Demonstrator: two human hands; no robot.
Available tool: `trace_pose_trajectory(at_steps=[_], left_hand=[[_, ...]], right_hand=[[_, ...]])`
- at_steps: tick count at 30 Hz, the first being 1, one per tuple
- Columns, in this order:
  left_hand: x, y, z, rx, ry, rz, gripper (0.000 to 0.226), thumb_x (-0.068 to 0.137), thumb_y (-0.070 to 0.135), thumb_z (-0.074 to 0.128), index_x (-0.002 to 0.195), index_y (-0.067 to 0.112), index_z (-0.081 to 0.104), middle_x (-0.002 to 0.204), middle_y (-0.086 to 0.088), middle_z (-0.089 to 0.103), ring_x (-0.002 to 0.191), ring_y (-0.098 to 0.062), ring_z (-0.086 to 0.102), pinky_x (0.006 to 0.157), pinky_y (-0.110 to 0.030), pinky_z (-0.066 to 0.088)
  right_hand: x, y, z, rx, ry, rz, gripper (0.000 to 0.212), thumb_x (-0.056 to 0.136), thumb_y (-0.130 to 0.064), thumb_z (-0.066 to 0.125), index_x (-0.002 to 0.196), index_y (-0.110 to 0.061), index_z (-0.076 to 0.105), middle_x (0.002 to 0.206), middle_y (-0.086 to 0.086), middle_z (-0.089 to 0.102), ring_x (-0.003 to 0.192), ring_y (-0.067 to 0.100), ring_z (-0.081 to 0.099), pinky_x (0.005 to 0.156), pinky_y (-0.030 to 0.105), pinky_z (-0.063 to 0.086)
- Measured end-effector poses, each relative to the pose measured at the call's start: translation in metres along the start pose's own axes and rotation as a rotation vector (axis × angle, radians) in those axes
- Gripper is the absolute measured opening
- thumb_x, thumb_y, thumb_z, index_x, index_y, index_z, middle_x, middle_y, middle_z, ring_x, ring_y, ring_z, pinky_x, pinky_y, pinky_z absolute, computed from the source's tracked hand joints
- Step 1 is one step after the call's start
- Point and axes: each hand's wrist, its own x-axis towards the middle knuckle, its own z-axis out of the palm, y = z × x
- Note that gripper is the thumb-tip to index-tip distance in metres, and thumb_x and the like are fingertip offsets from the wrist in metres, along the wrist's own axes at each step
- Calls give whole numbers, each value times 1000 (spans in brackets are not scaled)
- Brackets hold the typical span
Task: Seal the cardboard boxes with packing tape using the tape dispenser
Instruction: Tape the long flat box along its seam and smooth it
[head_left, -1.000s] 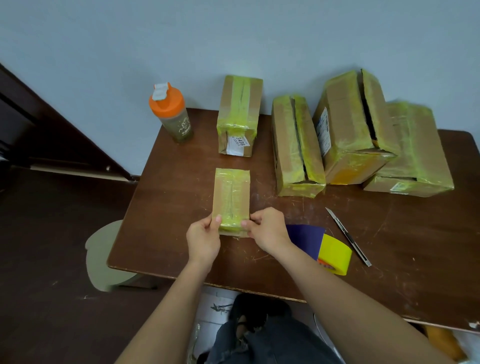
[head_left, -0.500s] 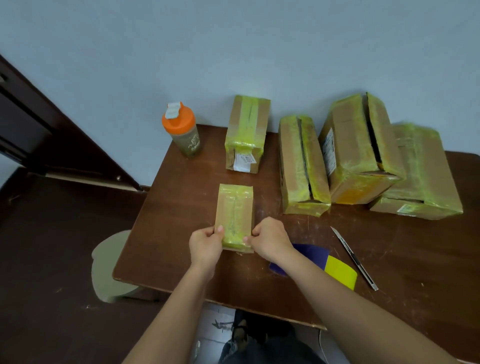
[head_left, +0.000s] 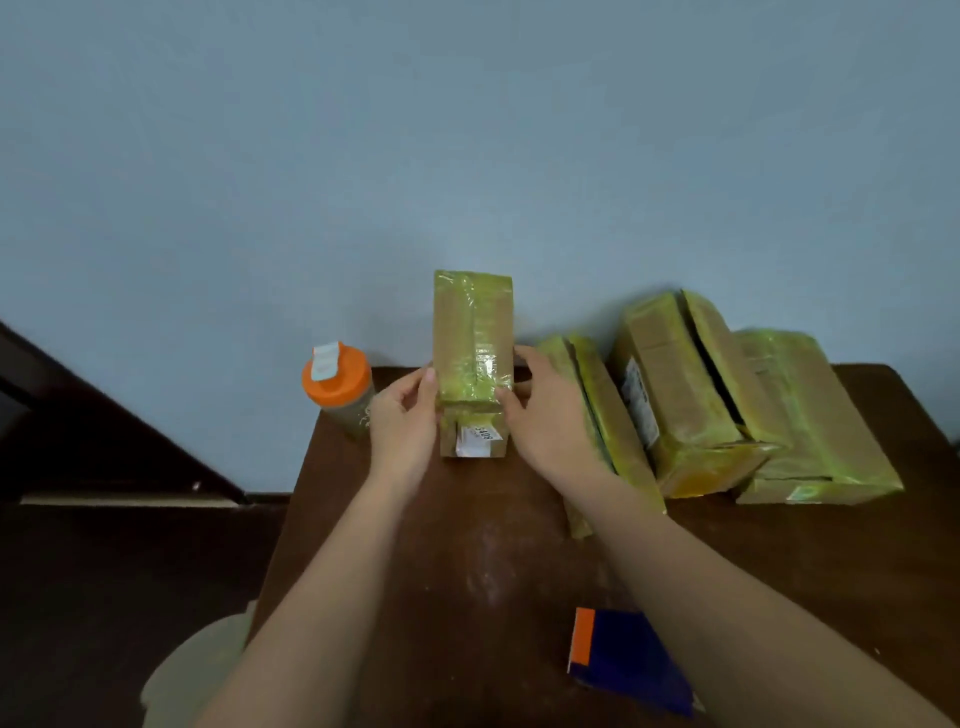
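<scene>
Small taped box (head_left: 471, 338) is up over the labelled box (head_left: 474, 435) at the table's (head_left: 467, 571) far edge, left hand (head_left: 402, 415) and right hand (head_left: 545, 415) gripping its sides. Orange-lidded bottle (head_left: 337, 387) sits left, more taped boxes (head_left: 691, 395) right.

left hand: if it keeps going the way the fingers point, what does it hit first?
The left hand points up and toward the far table edge, fingers already on the small taped box held between both hands. Past that, likely the wall; the orange-lidded bottle sits off to its left. Depth is unclear.
</scene>
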Motion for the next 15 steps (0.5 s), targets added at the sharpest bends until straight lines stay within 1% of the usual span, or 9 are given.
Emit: trace_pose_trajectory(at_steps=[1, 2, 4, 5, 6, 8, 11, 13, 15], left_hand=[[13, -4, 5, 3, -22, -13, 21, 100, 19, 52, 109, 24, 69, 99, 10, 74, 99, -6, 67, 87, -28, 53], [24, -7, 10, 14, -36, -19, 24, 100, 18, 51, 117, 18, 67, 106, 6, 73, 102, -9, 66, 90, -29, 52], [42, -13, 15, 19, -33, -36, 28, 100, 20, 50, 124, 14, 64, 113, 1, 71, 105, -12, 65, 94, -35, 52], [51, -16, 15, 20, -26, -46, 26, 100, 22, 50, 120, 18, 66, 110, 3, 71, 104, -12, 65, 94, -38, 52], [58, -16, 16, 28, -24, -53, 22, 100, 22, 50, 113, 24, 67, 105, 6, 72, 101, -11, 66, 93, -40, 53], [69, -14, 18, 35, -40, -64, 20, 100, 23, 51, 100, 33, 68, 94, 11, 72, 94, -8, 66, 90, -42, 55], [82, -16, 21, 47, -20, -101, 18, 98, 27, 55, 91, 34, 70, 85, 11, 72, 86, -7, 65, 87, -46, 56], [87, -19, 22, 44, 0, -112, 12, 93, 35, 60, 96, 30, 71, 90, 8, 72, 87, -9, 64, 89, -48, 55], [87, -21, 23, 80, 34, -112, 46, 86, 48, 64, 121, 18, 65, 112, 3, 68, 100, -11, 62, 94, -42, 53]], right_hand=[[11, 2, 3, 4, 4, 3, 49, 92, -11, 63, 138, -22, 50, 106, -2, 68, 85, 10, 63, 65, 9, 42], [19, 3, 5, 2, -5, 7, 50, 93, -9, 61, 140, -23, 49, 109, -2, 68, 88, 10, 62, 66, 8, 42], [30, 6, 9, 7, -28, 2, 52, 94, -5, 58, 142, -22, 47, 111, 1, 68, 95, 13, 64, 76, 12, 45], [33, 8, 10, 19, -28, -11, 52, 94, -2, 57, 141, -21, 49, 112, 2, 69, 97, 13, 63, 77, 7, 42], [37, 9, 12, 23, -23, -22, 51, 94, 0, 55, 141, -19, 50, 112, 2, 69, 95, 10, 61, 73, 0, 36], [43, 13, 15, 19, -14, -40, 51, 94, 3, 53, 141, -16, 52, 110, 1, 68, 91, 5, 56, 69, -7, 30], [50, 19, 18, 41, -48, -29, 56, 93, 6, 49, 145, -16, 46, 109, -3, 67, 93, 4, 57, 73, -8, 32], [50, 18, 14, 73, -95, -13, 58, 93, 6, 46, 146, -18, 45, 109, -9, 63, 97, 3, 57, 78, -4, 37], [45, 20, 5, 68, -94, 8, 54, 95, 3, 48, 145, -17, 46, 111, -10, 59, 102, 3, 55, 87, 3, 40]])
